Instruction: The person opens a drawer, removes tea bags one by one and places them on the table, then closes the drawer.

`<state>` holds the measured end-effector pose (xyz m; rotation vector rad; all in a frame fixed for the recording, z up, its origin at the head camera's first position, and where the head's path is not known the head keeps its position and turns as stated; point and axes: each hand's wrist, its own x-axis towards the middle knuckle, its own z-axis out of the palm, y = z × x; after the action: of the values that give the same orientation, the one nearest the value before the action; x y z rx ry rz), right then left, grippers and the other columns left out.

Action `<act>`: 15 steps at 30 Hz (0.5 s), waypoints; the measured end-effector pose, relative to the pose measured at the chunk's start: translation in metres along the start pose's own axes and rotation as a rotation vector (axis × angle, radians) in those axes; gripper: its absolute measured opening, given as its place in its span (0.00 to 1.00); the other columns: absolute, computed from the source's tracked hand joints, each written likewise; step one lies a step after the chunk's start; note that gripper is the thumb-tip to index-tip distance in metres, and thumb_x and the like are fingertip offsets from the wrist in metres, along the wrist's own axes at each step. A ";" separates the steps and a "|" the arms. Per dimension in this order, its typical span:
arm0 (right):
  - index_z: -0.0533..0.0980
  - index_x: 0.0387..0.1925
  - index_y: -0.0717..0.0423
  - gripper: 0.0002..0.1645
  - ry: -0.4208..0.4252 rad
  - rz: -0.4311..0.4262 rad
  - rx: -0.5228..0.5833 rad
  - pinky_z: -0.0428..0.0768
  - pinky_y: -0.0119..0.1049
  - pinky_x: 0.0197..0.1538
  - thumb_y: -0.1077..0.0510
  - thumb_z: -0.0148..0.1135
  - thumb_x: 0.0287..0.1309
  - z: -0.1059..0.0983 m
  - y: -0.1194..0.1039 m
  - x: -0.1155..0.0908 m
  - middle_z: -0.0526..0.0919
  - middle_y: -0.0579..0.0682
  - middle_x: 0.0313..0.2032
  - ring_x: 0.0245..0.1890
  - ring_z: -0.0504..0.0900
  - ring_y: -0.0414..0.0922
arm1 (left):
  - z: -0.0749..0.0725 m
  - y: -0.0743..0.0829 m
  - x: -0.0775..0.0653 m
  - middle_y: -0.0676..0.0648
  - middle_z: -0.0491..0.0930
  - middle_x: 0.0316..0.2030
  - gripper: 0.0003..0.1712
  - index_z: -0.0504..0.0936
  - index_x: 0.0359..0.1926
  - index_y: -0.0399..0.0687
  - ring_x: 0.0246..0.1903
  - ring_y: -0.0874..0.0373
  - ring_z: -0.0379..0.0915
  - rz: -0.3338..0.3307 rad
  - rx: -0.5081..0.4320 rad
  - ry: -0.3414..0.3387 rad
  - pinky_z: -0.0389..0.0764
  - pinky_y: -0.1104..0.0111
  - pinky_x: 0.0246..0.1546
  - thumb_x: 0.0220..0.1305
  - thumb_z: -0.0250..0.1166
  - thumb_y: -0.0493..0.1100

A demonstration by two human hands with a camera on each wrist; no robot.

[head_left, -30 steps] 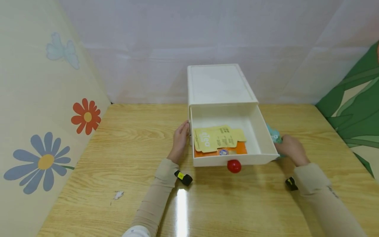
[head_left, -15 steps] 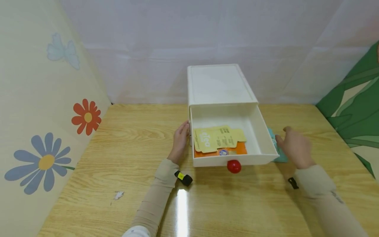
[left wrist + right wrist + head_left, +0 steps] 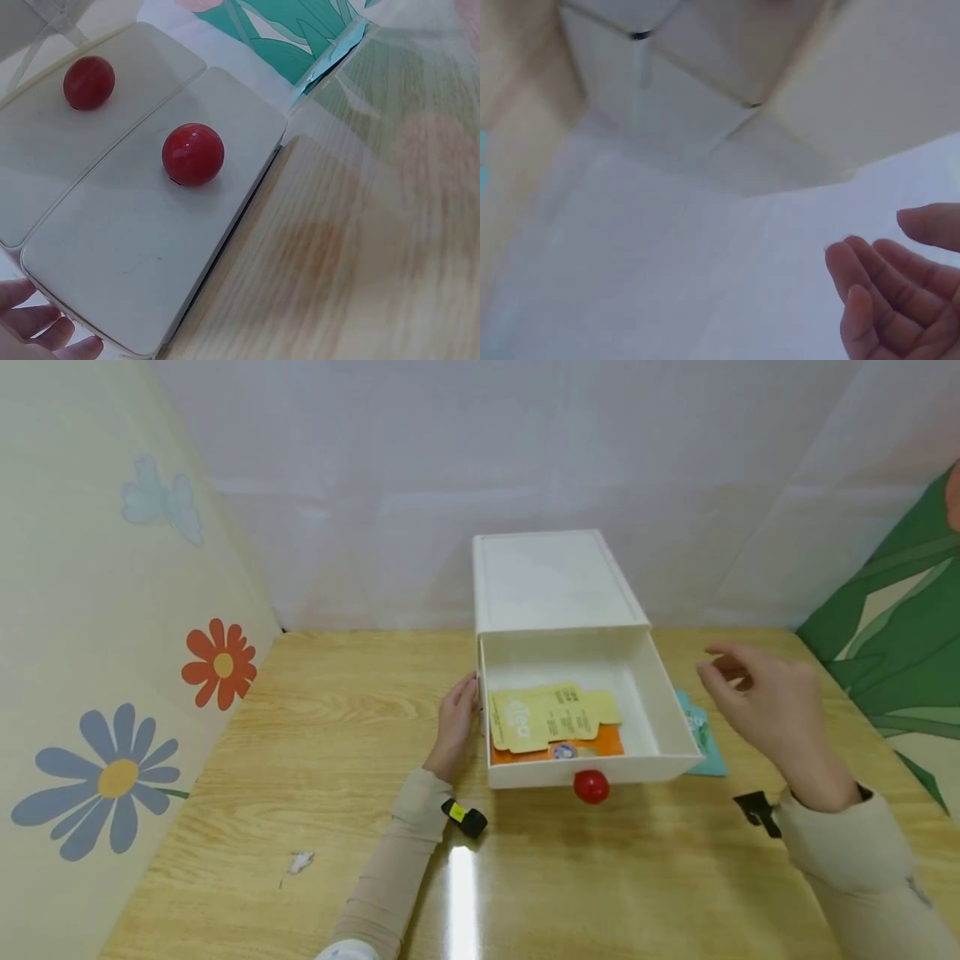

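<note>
The white drawer cabinet stands near the middle of the tabletop's back edge, its upper drawer pulled out toward the front edge. Inside, a yellow packet overlaps an orange packet. The left hand touches the cabinet's left side, fingers slightly bent. Toward the tabletop's right edge lies a teal packet, partly hidden by the drawer; the right hand hovers nearby, fingers loosely curved, thumb apart, pinching nothing.
</note>
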<state>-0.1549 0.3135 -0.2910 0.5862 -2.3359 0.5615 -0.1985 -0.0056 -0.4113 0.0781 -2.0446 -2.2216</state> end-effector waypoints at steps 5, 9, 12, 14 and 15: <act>0.79 0.39 0.66 0.15 -0.020 -0.155 0.032 0.74 0.25 0.25 0.57 0.60 0.56 -0.008 -0.025 0.009 0.83 0.56 0.25 0.20 0.79 0.49 | 0.002 0.000 -0.001 0.36 0.62 0.62 0.23 0.63 0.61 0.30 0.62 0.48 0.57 0.001 -0.051 0.007 0.62 0.61 0.61 0.70 0.45 0.41; 0.79 0.39 0.66 0.32 -0.054 -0.260 0.058 0.76 0.40 0.21 0.40 0.45 0.63 -0.004 -0.040 0.014 0.83 0.56 0.27 0.20 0.79 0.47 | 0.002 -0.005 -0.001 0.37 0.63 0.61 0.23 0.64 0.61 0.31 0.61 0.48 0.58 0.005 -0.072 0.014 0.63 0.61 0.60 0.70 0.45 0.41; 0.79 0.41 0.63 0.32 -0.136 -0.295 0.088 0.76 0.40 0.21 0.38 0.47 0.61 0.000 -0.050 0.018 0.83 0.54 0.29 0.23 0.79 0.46 | 0.002 -0.006 -0.002 0.36 0.62 0.62 0.24 0.63 0.61 0.30 0.62 0.47 0.57 0.009 -0.053 0.004 0.63 0.61 0.60 0.70 0.44 0.41; 0.78 0.43 0.62 0.24 -0.214 -0.304 0.106 0.77 0.41 0.25 0.45 0.58 0.57 0.001 -0.056 0.022 0.83 0.54 0.32 0.27 0.80 0.46 | 0.001 -0.005 -0.002 0.36 0.61 0.62 0.24 0.62 0.62 0.30 0.62 0.48 0.56 0.005 -0.043 -0.007 0.62 0.61 0.61 0.71 0.44 0.41; 0.78 0.44 0.62 0.22 -0.252 -0.307 0.111 0.78 0.42 0.27 0.49 0.62 0.55 0.003 -0.058 0.024 0.83 0.54 0.33 0.28 0.80 0.47 | 0.001 -0.004 -0.002 0.36 0.60 0.63 0.24 0.62 0.62 0.30 0.63 0.48 0.55 0.005 -0.040 -0.013 0.62 0.61 0.61 0.71 0.44 0.41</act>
<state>-0.1408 0.2589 -0.2629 1.1006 -2.3900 0.4980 -0.1971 -0.0042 -0.4149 0.0552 -2.0038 -2.2645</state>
